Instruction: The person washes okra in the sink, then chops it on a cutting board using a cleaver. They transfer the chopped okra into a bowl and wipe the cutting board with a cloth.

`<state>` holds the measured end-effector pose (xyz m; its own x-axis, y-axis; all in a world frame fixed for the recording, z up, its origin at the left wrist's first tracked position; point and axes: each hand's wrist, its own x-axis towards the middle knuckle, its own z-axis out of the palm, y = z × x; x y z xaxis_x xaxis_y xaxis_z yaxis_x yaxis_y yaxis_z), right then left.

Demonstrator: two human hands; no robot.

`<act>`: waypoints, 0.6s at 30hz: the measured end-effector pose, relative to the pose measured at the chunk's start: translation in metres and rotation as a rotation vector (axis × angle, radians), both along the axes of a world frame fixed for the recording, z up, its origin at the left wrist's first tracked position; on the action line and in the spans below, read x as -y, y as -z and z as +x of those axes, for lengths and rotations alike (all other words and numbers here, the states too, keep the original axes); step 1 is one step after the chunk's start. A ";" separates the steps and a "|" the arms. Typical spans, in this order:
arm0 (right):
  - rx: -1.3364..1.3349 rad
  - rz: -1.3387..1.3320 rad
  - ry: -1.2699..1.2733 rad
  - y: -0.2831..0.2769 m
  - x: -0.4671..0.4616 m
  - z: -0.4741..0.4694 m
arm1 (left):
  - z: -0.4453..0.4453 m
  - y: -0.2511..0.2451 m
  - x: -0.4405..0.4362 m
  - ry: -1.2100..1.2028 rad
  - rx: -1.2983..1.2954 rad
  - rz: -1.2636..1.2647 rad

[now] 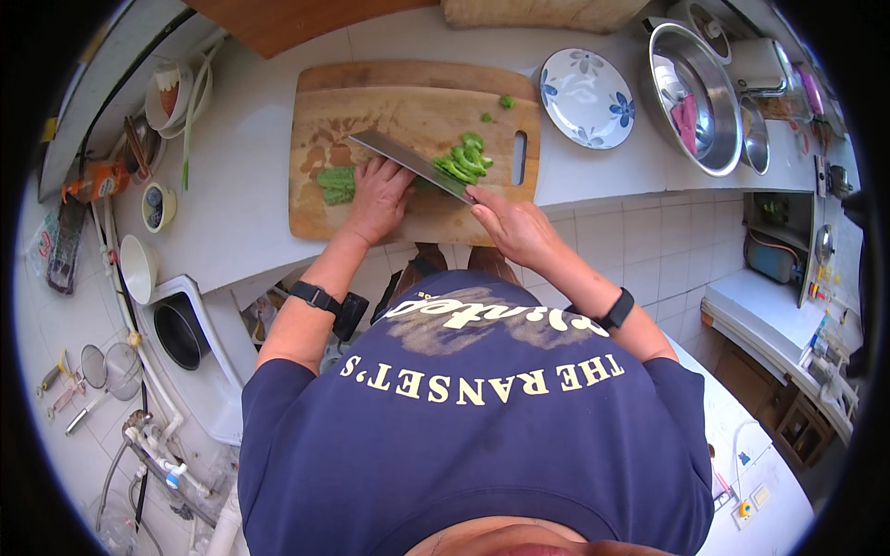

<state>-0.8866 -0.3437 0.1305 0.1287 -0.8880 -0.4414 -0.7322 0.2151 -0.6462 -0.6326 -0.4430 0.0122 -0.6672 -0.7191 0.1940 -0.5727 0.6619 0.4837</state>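
Observation:
On a wooden cutting board (pixel 417 94) lies a green, bumpy vegetable (pixel 336 185) that looks like bitter melon. My left hand (pixel 381 197) presses down on it, and its fingers hide part of it. A cleaver (pixel 410 161) is gripped by the handle in my right hand (pixel 514 226). Its broad blade slants across the board, right beside my left fingertips. Cut green slices (pixel 466 158) are heaped on the far side of the blade, and small bits (pixel 507 102) lie near the board's far right corner.
A flower-patterned plate (pixel 587 97) stands right of the board, with a large steel basin (pixel 695 101) beyond it. To the left are a small cup (pixel 158 207), a white bowl (pixel 139 268) and a scallion (pixel 197 115). A sink (pixel 215 361) holding a black pot (pixel 181 332) is at lower left.

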 end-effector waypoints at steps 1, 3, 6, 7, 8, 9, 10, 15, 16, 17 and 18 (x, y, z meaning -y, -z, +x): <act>0.013 -0.089 -0.007 0.000 0.001 0.000 | -0.001 0.000 0.001 -0.009 0.007 -0.019; 0.059 -0.162 -0.001 -0.001 0.001 0.002 | 0.000 -0.002 0.000 0.001 0.009 -0.023; 0.066 -0.084 0.002 -0.003 0.001 0.003 | 0.000 -0.003 0.000 0.006 -0.082 -0.138; 0.026 0.000 0.009 -0.004 0.002 0.003 | 0.000 -0.003 0.000 -0.008 -0.049 -0.093; 0.027 0.027 0.019 -0.004 0.003 0.003 | 0.000 -0.003 0.000 -0.006 -0.031 -0.067; 0.000 0.035 0.014 -0.005 0.003 0.003 | 0.000 -0.003 0.000 -0.006 -0.016 -0.049; 0.015 -0.021 0.005 -0.005 0.004 0.003 | -0.001 -0.003 0.001 -0.011 -0.018 -0.073; 0.077 -0.052 -0.004 -0.005 0.005 0.005 | -0.002 -0.003 -0.001 -0.014 -0.099 -0.129; 0.057 -0.025 0.009 -0.004 0.006 0.005 | -0.002 -0.004 -0.002 -0.021 -0.055 -0.077; 0.036 -0.003 0.022 -0.004 0.006 0.006 | -0.001 -0.004 -0.002 -0.018 -0.038 -0.054; 0.043 -0.027 0.009 -0.004 0.007 0.006 | -0.001 -0.005 -0.002 -0.020 -0.021 -0.042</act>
